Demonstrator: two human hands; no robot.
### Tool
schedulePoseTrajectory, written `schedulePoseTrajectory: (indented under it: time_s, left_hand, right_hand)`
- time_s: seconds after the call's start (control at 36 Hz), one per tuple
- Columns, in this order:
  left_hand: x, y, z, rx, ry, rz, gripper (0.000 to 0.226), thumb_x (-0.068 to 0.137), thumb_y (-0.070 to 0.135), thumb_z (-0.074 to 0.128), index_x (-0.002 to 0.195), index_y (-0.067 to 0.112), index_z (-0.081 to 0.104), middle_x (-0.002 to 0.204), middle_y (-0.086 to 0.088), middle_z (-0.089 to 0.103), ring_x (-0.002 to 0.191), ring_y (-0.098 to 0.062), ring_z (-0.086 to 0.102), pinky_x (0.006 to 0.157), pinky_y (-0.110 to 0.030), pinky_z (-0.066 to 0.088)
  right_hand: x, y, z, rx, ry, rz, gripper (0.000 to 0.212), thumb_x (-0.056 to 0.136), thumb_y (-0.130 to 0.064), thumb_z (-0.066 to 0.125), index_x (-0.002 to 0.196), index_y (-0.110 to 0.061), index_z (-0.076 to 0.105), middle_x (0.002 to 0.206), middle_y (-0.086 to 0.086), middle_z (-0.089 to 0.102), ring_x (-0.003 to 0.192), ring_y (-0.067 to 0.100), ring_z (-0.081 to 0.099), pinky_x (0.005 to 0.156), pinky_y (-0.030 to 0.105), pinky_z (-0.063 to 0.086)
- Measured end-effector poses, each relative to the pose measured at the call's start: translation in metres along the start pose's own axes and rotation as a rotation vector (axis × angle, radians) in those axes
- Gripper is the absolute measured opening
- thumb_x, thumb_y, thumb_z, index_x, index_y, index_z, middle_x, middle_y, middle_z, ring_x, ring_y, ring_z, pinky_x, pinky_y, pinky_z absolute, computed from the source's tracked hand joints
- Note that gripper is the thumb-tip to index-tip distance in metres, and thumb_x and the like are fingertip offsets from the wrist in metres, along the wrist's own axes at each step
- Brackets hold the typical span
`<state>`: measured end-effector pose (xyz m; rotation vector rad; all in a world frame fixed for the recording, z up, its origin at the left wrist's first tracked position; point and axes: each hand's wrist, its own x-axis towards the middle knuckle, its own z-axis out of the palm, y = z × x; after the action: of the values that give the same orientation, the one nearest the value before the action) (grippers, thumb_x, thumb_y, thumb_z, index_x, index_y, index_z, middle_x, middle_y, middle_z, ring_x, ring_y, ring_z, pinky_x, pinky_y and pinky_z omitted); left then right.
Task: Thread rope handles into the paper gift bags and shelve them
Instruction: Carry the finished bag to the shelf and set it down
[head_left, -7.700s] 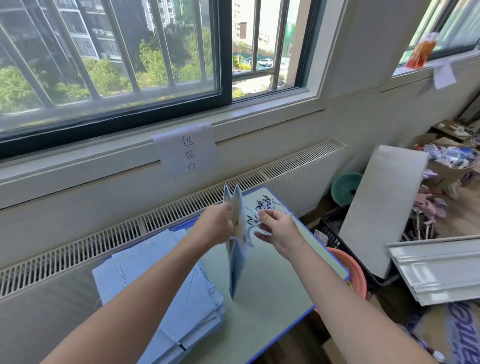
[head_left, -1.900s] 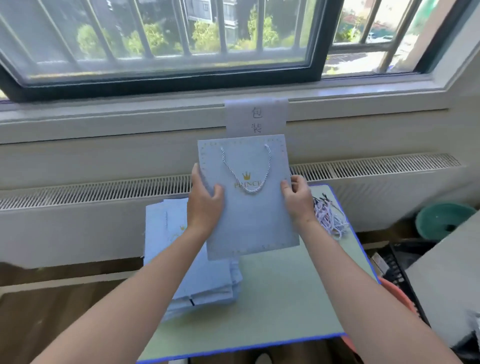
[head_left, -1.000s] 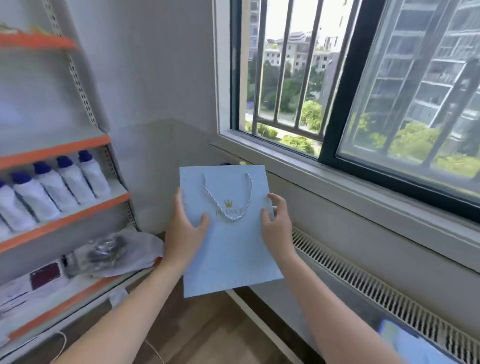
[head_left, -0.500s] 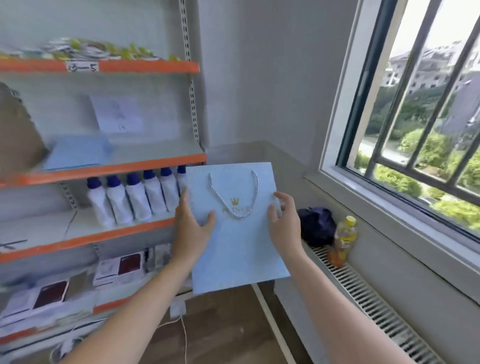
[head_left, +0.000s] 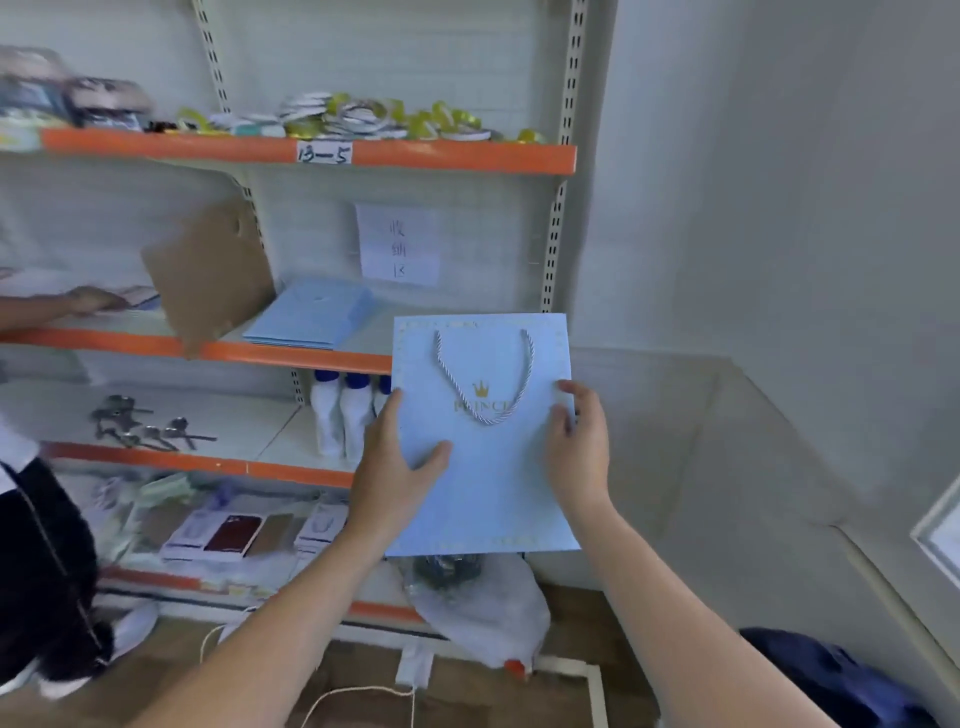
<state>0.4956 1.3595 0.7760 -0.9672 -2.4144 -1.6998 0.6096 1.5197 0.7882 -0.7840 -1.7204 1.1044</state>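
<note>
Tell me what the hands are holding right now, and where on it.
Both hold the flat blue gift bag: left hand on its left edge, right hand on its right edge.

A white shelf unit with orange-edged boards is seen against the wall. Rolls of yellow and white ribbon are piled on the top shelf, whose edge is labelled "13-5". On the shelf below, a flat stack of light blue bags is laid beside a leaning piece of brown cardboard. White bottles with blue caps and metal spoons are kept on the next shelf. Small flat boxes are spread on the lowest one. A clear plastic bag is left on the wooden floor.
</note>
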Motion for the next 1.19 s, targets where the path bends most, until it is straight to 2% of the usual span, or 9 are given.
schedulePoseTrajectory:
  time_s: [0.11, 0.22, 0.33, 0.44, 0.56, 0.67, 0.81, 0.94, 1.19]
  left_hand:
    - [0.044, -0.016, 0.000, 0.103, 0.028, -0.077, 0.078, 0.085, 0.035, 0.072, 0.150, 0.025, 0.031, 0.122, 0.007, 0.034, 0.111, -0.012, 0.049, 0.081, -0.019, 0.032]
    - [0.095, -0.040, -0.004, 0.124, 0.042, -0.075, 0.078, 0.084, 0.036, 0.074, 0.150, 0.024, 0.034, 0.136, 0.001, 0.034, 0.112, -0.005, 0.044, 0.088, -0.018, 0.032]
    - [0.149, -0.069, -0.010, 0.140, 0.094, -0.081, 0.076, 0.083, 0.034, 0.075, 0.148, 0.022, 0.037, 0.141, -0.002, 0.034, 0.125, -0.015, 0.044, 0.093, -0.022, 0.035]
    - [0.214, -0.103, -0.026, 0.172, 0.114, -0.104, 0.072, 0.083, 0.032, 0.075, 0.145, 0.019, 0.042, 0.136, -0.006, 0.039, 0.123, -0.019, 0.046, 0.092, -0.020, 0.034]
    - [0.283, -0.135, -0.048, 0.231, 0.073, -0.142, 0.068, 0.083, 0.028, 0.076, 0.142, 0.016, 0.047, 0.135, -0.011, 0.041, 0.127, -0.021, 0.045, 0.092, -0.015, 0.028]
    - [0.339, -0.163, -0.062, 0.236, 0.059, -0.185, 0.063, 0.080, 0.028, 0.079, 0.136, 0.013, 0.054, 0.131, -0.013, 0.042, 0.124, -0.023, 0.048, 0.097, -0.017, 0.031]
    - [0.389, -0.189, -0.072, 0.283, 0.033, -0.250, 0.060, 0.081, 0.043, 0.074, 0.134, 0.021, 0.053, 0.132, -0.009, 0.044, 0.120, -0.023, 0.052, 0.096, -0.026, 0.038]
    - [0.423, -0.219, -0.081, 0.344, -0.014, -0.325, 0.073, 0.073, 0.060, 0.069, 0.135, 0.029, 0.048, 0.132, -0.009, 0.043, 0.118, -0.029, 0.053, 0.099, -0.041, 0.046]
    - [0.486, -0.277, -0.090, 0.405, -0.032, -0.333, 0.077, 0.083, 0.042, 0.072, 0.147, 0.019, 0.037, 0.149, -0.009, 0.035, 0.140, -0.023, 0.029, 0.112, -0.035, 0.029]
  right_hand:
    - [0.037, 0.012, 0.039, 0.045, -0.076, -0.017, 0.031, 0.097, -0.010, 0.039, 0.119, -0.029, 0.052, 0.097, -0.003, 0.044, 0.077, 0.011, 0.043, 0.075, 0.028, 0.039]
    - [0.071, 0.020, 0.079, 0.012, -0.139, -0.052, 0.039, 0.096, -0.008, 0.041, 0.127, -0.027, 0.052, 0.103, -0.002, 0.046, 0.080, 0.014, 0.047, 0.082, 0.033, 0.043]
    - [0.106, 0.025, 0.126, -0.050, -0.191, -0.159, 0.046, 0.093, -0.002, 0.046, 0.135, -0.020, 0.050, 0.120, -0.006, 0.044, 0.090, 0.013, 0.053, 0.081, 0.025, 0.042]
    - [0.148, 0.030, 0.186, -0.145, -0.315, -0.306, 0.056, 0.091, -0.004, 0.055, 0.145, -0.009, 0.042, 0.132, 0.004, 0.042, 0.088, -0.004, 0.045, 0.082, 0.002, 0.032]
    - [0.186, 0.033, 0.245, -0.292, -0.415, -0.339, 0.063, 0.092, -0.022, 0.063, 0.149, -0.015, 0.036, 0.140, 0.002, 0.041, 0.098, 0.014, 0.057, 0.079, 0.018, 0.036]
    - [0.219, 0.033, 0.300, -0.300, -0.430, -0.301, 0.061, 0.092, -0.024, 0.065, 0.146, -0.013, 0.040, 0.137, 0.007, 0.044, 0.098, 0.027, 0.060, 0.080, 0.019, 0.036]
    - [0.245, 0.035, 0.356, -0.247, -0.397, -0.208, 0.052, 0.094, -0.018, 0.061, 0.143, -0.011, 0.045, 0.128, 0.012, 0.045, 0.081, 0.022, 0.052, 0.080, 0.017, 0.035]
    - [0.267, 0.045, 0.410, -0.232, -0.414, -0.184, 0.051, 0.093, -0.012, 0.062, 0.142, -0.004, 0.046, 0.126, 0.019, 0.046, 0.103, 0.032, 0.058, 0.084, 0.010, 0.030]
    - [0.297, 0.062, 0.502, -0.225, -0.465, -0.054, 0.049, 0.098, -0.013, 0.052, 0.145, -0.006, 0.041, 0.130, 0.019, 0.042, 0.106, 0.032, 0.055, 0.090, 0.021, 0.037]
